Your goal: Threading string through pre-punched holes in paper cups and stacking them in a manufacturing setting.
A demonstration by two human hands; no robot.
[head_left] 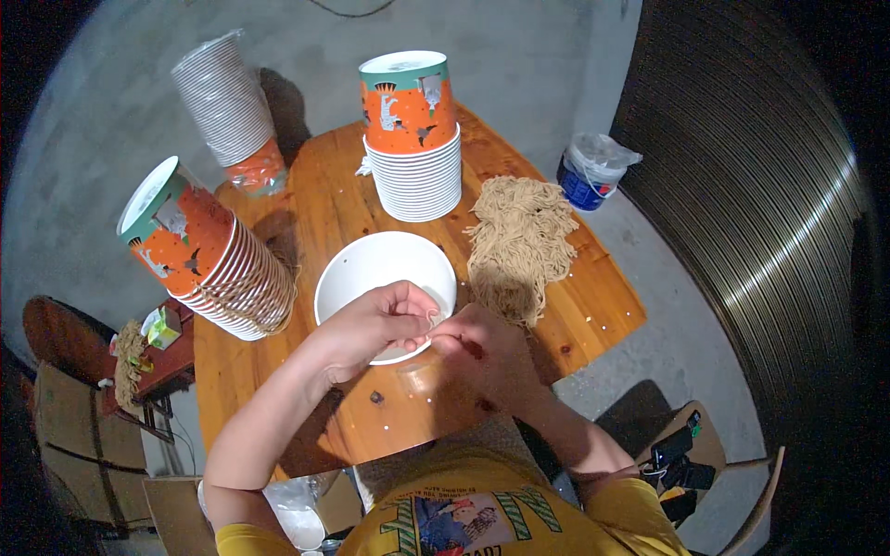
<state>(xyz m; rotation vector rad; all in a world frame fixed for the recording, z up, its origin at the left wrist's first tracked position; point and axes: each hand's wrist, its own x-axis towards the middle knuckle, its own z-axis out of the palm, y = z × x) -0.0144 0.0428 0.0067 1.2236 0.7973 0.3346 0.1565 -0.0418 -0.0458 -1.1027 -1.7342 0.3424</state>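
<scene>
1. Left hand (375, 324) and right hand (482, 347) pinched together on a thin cord (434, 320), at the 5 o'clock rim of the white bowl (371, 269).
2. Best kept taut, close to the cord pile (519, 241) at 2 o'clock.

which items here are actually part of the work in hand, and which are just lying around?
In use:
left hand
right hand
white bowl
heap of tan string
orange cup stacks on the table

Lying about:
wrapped cup stack
white bucket on the floor
chair with a dark device
</scene>
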